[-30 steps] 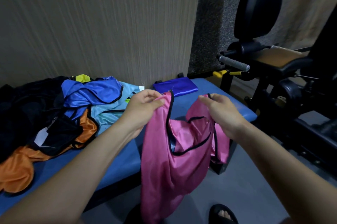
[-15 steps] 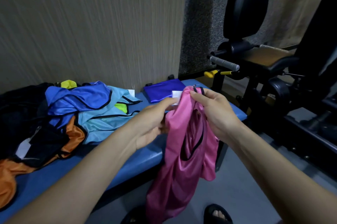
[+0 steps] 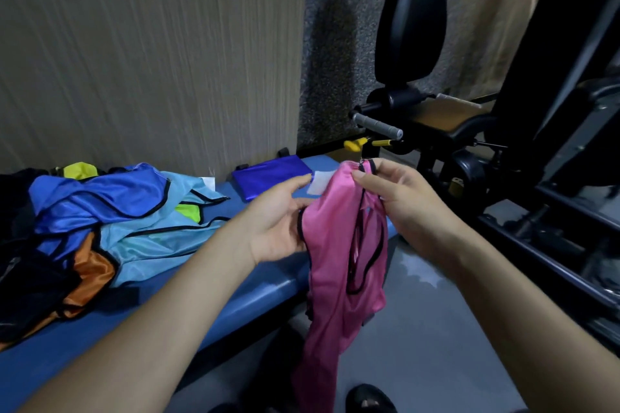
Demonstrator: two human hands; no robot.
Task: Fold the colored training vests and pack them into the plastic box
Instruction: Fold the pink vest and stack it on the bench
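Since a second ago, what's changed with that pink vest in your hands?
The hands came together: a second ago they held the pink vest spread apart by its shoulders, now both shoulders are bunched at the right hand, which pinches them. The left hand let go of its shoulder and now touches the white label. The vest hangs narrower. The pile of vests on the bench stayed put.

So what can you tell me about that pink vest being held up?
The pink vest is shiny, thin fabric with black trim along its openings and a white tag near the top. It hangs limp and bunched over the blue bench's edge, toward the floor. The right hand pinches its top; the left hand touches its side.
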